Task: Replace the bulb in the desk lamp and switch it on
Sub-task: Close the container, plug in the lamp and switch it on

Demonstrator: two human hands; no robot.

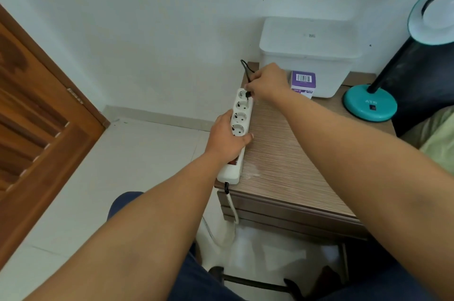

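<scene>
The right hand (269,82), just above centre of the frame, is closed around a black plug (247,94), which is held at the farthest socket of a white power strip (239,126); whether the pins are seated cannot be told. The left hand (227,137) is clamped over the strip's middle, steadying it. The strip's long axis runs away from the viewer along the counter (290,153) edge, so the plug's push would likely be downward. The desk lamp (371,101) stands well apart at right; its teal base bears letters resembling "ATR". A purple bulb box (303,82), barcode uppermost, lies beside the right hand.
</scene>
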